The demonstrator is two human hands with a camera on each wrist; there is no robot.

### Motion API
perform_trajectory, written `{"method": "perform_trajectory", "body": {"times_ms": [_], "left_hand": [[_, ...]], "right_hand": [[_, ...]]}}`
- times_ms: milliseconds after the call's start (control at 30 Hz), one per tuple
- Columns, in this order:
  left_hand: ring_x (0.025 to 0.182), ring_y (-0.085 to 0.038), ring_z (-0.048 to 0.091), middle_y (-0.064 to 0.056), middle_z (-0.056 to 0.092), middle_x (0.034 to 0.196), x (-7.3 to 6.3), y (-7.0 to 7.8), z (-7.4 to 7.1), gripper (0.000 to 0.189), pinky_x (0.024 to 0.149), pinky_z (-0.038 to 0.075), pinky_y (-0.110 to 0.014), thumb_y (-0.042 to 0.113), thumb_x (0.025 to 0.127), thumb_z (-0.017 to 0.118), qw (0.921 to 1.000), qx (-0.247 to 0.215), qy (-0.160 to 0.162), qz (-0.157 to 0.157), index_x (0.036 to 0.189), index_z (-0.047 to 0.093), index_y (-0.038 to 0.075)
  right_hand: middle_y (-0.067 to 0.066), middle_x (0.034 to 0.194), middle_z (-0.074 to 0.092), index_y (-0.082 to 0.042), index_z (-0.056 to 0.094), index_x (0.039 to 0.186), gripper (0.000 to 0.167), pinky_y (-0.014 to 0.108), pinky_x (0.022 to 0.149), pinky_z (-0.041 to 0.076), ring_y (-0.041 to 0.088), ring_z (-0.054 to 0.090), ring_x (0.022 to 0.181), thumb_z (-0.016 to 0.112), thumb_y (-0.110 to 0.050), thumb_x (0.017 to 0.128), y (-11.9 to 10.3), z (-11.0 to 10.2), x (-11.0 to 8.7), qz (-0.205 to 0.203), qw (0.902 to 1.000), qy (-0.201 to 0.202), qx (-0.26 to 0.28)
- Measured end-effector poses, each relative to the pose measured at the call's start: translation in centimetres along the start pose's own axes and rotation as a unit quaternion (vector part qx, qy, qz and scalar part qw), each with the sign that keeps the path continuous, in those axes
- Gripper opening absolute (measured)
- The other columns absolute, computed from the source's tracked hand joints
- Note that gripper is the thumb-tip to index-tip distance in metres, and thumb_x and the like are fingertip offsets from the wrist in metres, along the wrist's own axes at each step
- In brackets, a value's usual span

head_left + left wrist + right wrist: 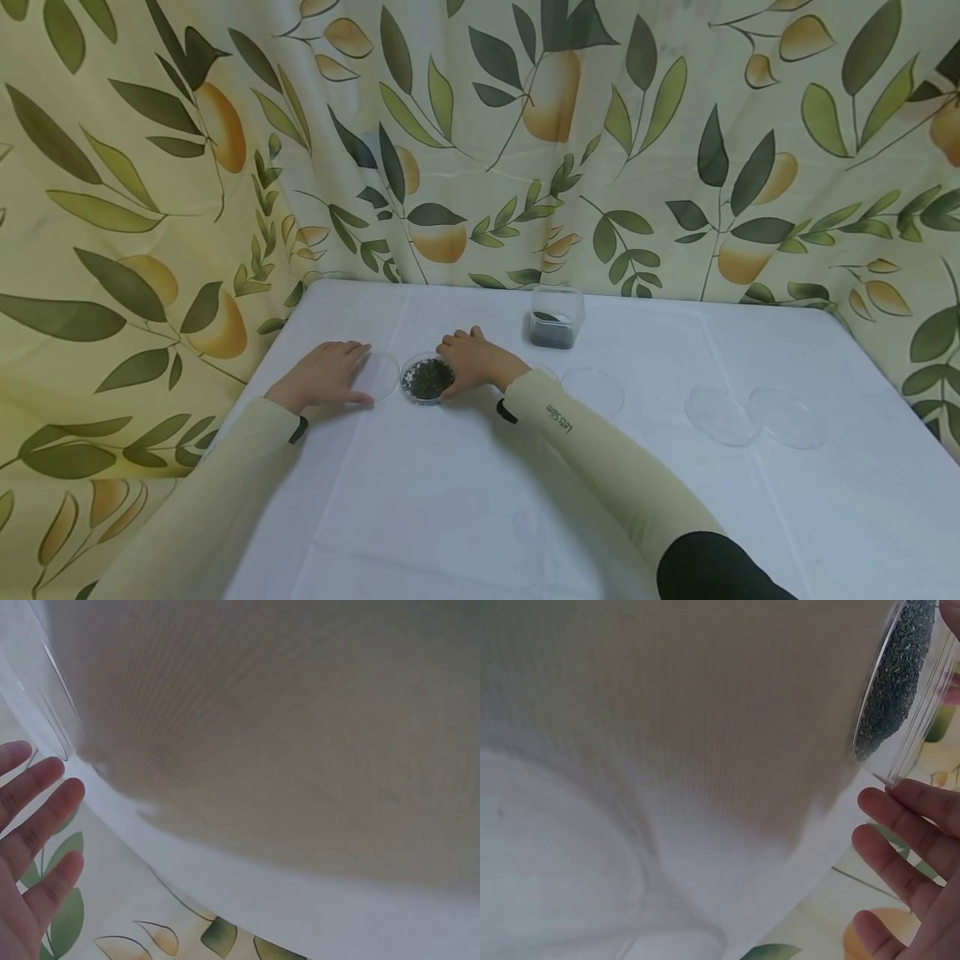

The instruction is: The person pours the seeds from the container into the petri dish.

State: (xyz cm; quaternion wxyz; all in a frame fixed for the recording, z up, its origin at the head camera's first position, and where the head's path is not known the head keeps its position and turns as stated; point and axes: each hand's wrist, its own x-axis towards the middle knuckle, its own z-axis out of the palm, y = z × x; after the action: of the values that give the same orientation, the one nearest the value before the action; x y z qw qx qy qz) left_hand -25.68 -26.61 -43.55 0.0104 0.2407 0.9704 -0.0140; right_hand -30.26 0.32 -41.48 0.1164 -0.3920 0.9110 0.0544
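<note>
My left hand [326,373] holds a clear round petri dish [381,377] by its sides, thumb at the near edge and fingers at the far edge; no contents show in it. In the left wrist view the fingers [46,814] reach to the dish rim [60,712], the thumb out of sight. Just right of it stands another petri dish [427,379], part filled with dark granules [900,675]. My right hand [480,363] grips that dish from its right side, thumb near and fingers far. The two dishes stand side by side, nearly touching.
A clear square tub [557,318] with dark granules stands at the back of the white-covered table [450,517]. Beyond my right wrist lies a clear round dish [594,393], partly behind the sleeve. Two more clear round pieces [720,416] lie at the right. A patterned curtain [465,167] hangs behind.
</note>
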Motion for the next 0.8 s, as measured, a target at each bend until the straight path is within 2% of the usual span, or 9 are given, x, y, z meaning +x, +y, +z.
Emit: {"method": "perform_trajectory", "body": {"times_ms": [400, 633, 800], "left_hand": [[0.116, -0.037, 0.054, -0.021, 0.057, 0.126, 0.1, -0.8, 0.4, 0.096, 0.100, 0.041, -0.050, 0.064, 0.067, 0.069, 0.9997, 0.006, 0.013, 0.022, 0.130, 0.048, -0.006], [0.119, -0.037, 0.052, -0.021, 0.055, 0.129, -0.1, -1.2, 0.4, 0.094, 0.103, 0.038, -0.050, 0.060, 0.066, 0.072, 0.9999, -0.005, -0.011, 0.000, 0.130, 0.048, -0.005], [0.117, -0.036, 0.053, -0.020, 0.056, 0.127, -0.3, -1.3, 0.4, 0.090, 0.102, 0.039, -0.050, 0.058, 0.065, 0.073, 0.9999, -0.013, -0.005, -0.004, 0.127, 0.052, -0.004]], "right_hand": [[0.004, 0.132, 0.051, -0.010, 0.048, 0.134, 0.082, 0.041, 0.095, 0.032, 0.021, 0.046, 0.116, 0.069, -0.061, 0.074, -0.2, -0.2, -0.2, 0.000, 0.9999, 0.003, 0.014], [0.004, 0.133, 0.050, -0.010, 0.047, 0.135, 0.082, 0.040, 0.097, 0.032, 0.021, 0.045, 0.119, 0.069, -0.061, 0.074, -0.1, -0.1, -0.2, 0.000, 0.9998, 0.003, 0.018], [0.005, 0.132, 0.051, -0.010, 0.048, 0.135, 0.082, 0.041, 0.095, 0.033, 0.021, 0.046, 0.117, 0.069, -0.061, 0.074, 0.0, -0.1, -0.2, -0.002, 0.9999, 0.004, 0.016]]}}
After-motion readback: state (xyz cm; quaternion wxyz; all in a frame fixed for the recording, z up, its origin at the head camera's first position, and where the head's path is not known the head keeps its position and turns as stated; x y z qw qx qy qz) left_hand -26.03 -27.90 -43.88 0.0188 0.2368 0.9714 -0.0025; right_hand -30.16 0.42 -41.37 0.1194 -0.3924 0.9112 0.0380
